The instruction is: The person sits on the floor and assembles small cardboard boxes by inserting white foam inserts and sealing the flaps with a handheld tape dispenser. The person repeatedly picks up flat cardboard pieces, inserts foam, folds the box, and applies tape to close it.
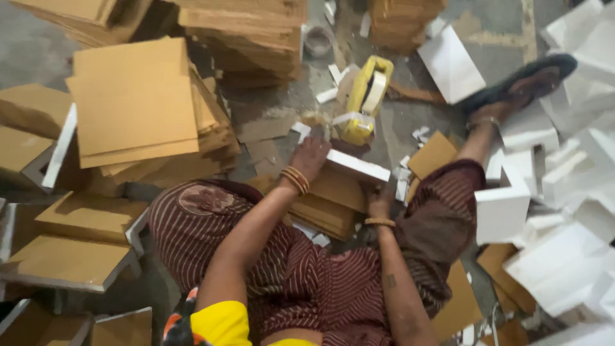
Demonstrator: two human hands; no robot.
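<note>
My left hand (312, 156), with bangles at the wrist, lies on the far end of a flat brown box with a white edge (357, 168), fingers curled over it. My right hand (379, 201) grips the same box from its near side, partly hidden beneath it. The box rests on a low stack of brown boards (327, 208) on my lap. A yellow tape dispenser (365, 96) lies on the floor just beyond my left hand, close to its fingertips. The picture is blurred, so I cannot tell whether they touch.
Piles of brown cardboard sheets (131, 106) stand left and behind. Folded brown boxes with white edges (70, 259) lie near left. White boxes (564, 186) are heaped on the right beside my outstretched leg and sandalled foot (528, 80). Paper scraps litter the floor.
</note>
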